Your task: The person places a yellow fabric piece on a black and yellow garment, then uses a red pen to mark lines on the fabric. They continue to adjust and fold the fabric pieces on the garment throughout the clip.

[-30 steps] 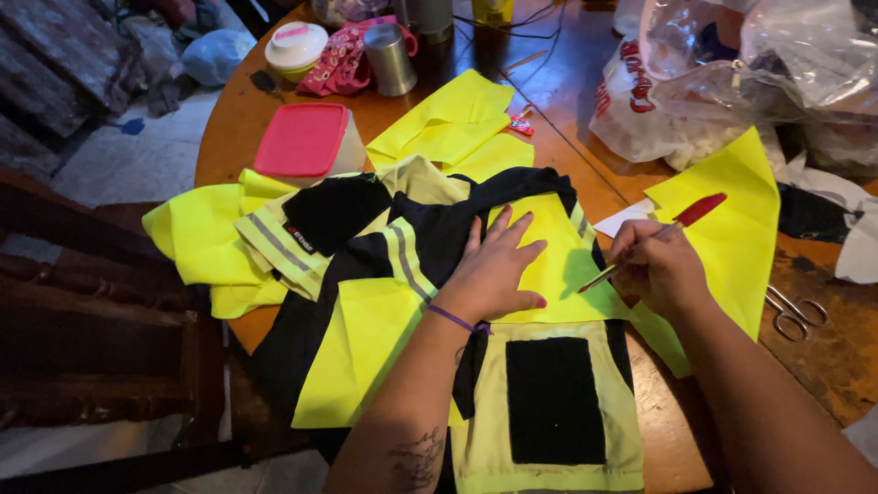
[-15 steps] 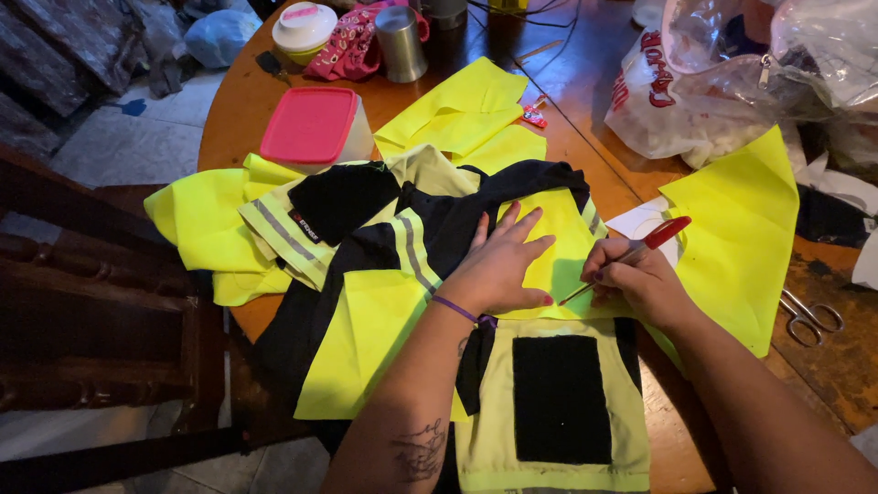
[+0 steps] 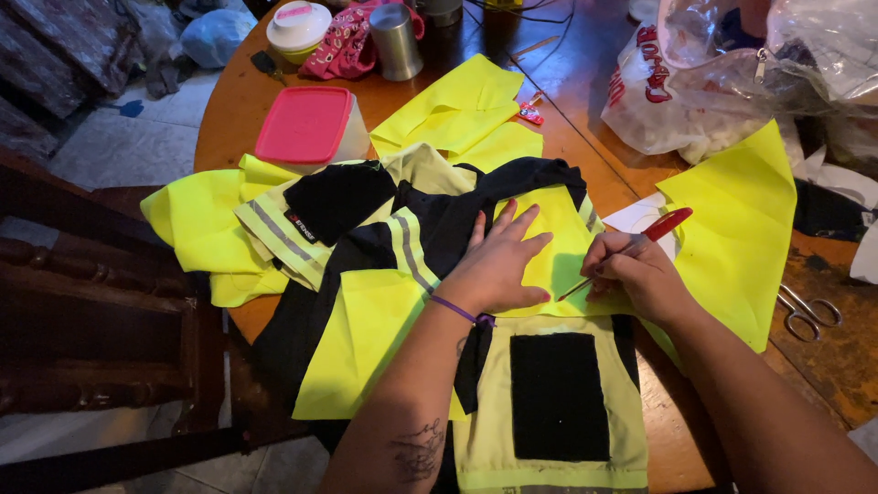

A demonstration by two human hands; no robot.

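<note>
Yellow fabric (image 3: pixel 549 252) lay flattened under the open left hand (image 3: pixel 498 265); the right hand (image 3: pixel 636 270) gripped a red-capped pen (image 3: pixel 631 249).

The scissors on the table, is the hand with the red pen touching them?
Apart. In the head view the right hand holds the red pen over the yellow fabric, while the scissors lie farther right on bare wooden table.

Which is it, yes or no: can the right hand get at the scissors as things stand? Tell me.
Probably yes, once freed. The scissors lie in the open on the table, just right of the right hand, nothing between but the yellow fabric's edge. That hand grips a red pen now.
</note>
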